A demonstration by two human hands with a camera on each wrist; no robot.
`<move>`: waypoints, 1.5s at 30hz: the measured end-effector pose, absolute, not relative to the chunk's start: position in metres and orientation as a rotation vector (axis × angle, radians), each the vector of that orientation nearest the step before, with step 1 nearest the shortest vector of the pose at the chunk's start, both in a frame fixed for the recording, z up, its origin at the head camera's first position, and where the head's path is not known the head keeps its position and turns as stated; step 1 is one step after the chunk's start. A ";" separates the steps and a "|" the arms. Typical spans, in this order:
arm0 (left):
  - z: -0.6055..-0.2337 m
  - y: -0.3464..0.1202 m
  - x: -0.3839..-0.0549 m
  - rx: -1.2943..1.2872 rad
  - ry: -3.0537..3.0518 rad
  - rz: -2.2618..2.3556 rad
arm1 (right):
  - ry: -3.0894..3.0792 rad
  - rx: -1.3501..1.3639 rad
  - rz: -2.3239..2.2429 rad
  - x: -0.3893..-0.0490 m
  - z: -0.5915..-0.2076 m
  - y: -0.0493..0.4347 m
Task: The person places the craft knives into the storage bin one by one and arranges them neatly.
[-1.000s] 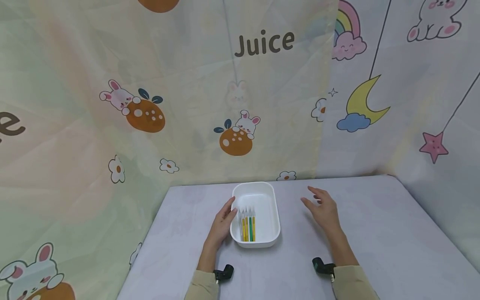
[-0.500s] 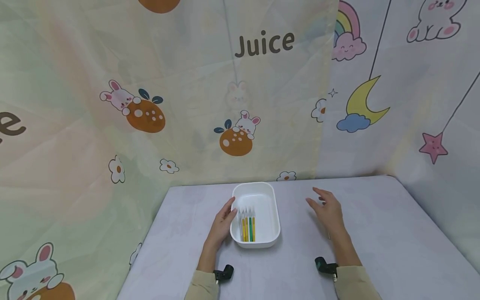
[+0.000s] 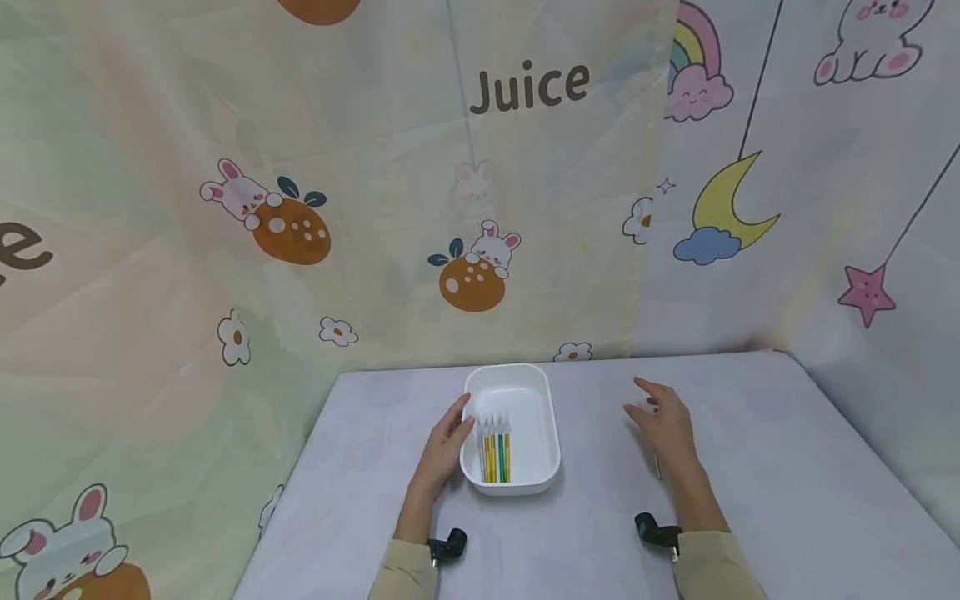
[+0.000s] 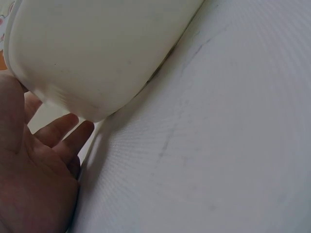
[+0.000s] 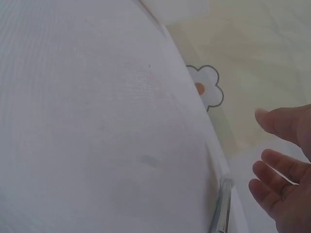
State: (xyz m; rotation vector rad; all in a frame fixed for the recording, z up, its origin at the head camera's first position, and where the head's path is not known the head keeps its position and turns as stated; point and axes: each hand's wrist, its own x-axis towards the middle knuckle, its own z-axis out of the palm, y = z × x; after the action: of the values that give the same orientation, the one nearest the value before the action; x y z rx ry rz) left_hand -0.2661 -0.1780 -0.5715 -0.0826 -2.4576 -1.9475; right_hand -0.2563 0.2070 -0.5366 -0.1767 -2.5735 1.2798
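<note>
In the head view a white plastic tray point(image 3: 534, 417) stands on the table. Several thin pen-like sticks point(image 3: 497, 458), with yellow and green barrels and pale tapered tips, lie side by side in its left half. My left hand point(image 3: 441, 450) holds the tray's left side, thumb at the rim; the left wrist view shows its fingers point(image 4: 73, 136) against the outer wall. Right of the tray my right hand point(image 3: 666, 427) hovers with thumb and fingers apart, holding nothing. A slim stick point(image 3: 658, 467), partly hidden by that hand, shows as a clear, shiny rod point(image 5: 222, 206) in the right wrist view.
A white cloth covers the table point(image 3: 562, 550). Behind it hangs a printed curtain point(image 3: 390, 250) with cartoon rabbits and flowers. Each wrist wears a black camera, one on the left point(image 3: 448, 546) and one on the right point(image 3: 656, 532).
My right hand has drifted right and slightly toward me, bringing the slim stick beside it into sight. The left hand and the tray have stayed put.
</note>
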 end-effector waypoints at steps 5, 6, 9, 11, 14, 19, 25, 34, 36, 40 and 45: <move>-0.570 -0.177 -0.265 -0.079 -2.455 -1.941 | -2.635 -0.224 1.232 -0.257 -0.540 0.210; -0.570 -0.177 -0.265 -0.082 -2.457 -1.937 | -2.649 -0.233 1.226 -0.257 -0.541 0.211; -0.569 -0.177 -0.265 -0.087 -2.454 -1.942 | -2.700 -0.258 1.208 -0.256 -0.544 0.214; -0.569 -0.177 -0.265 -0.084 -2.452 -1.949 | -2.729 -0.262 1.204 -0.256 -0.546 0.215; -0.569 -0.177 -0.265 -0.078 -2.452 -1.958 | -2.753 -0.256 1.199 -0.256 -0.547 0.215; -0.570 -0.177 -0.265 -0.085 -2.450 -1.960 | -2.772 -0.233 1.152 -0.255 -0.547 0.216; -0.571 -0.177 -0.266 -0.086 -2.446 -1.967 | -2.812 -0.201 1.047 -0.255 -0.550 0.221; -0.571 -0.178 -0.266 -0.097 -2.457 -1.938 | -2.868 -0.144 1.015 -0.253 -0.548 0.227; -0.571 -0.178 -0.266 -0.095 -2.456 -1.941 | -2.890 -0.152 1.036 -0.252 -0.547 0.227; -0.571 -0.178 -0.265 -0.081 -2.458 -1.935 | -2.935 -0.165 1.025 -0.250 -0.544 0.228; -0.571 -0.177 -0.265 -0.092 -2.453 -1.935 | -2.973 -0.111 0.957 -0.247 -0.543 0.230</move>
State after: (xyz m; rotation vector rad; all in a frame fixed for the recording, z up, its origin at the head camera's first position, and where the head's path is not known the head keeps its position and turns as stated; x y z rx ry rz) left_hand -0.2649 -0.1773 -0.5711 -0.0917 -2.4535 -1.9353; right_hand -0.2468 0.2297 -0.5426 -0.1107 -2.9733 0.9573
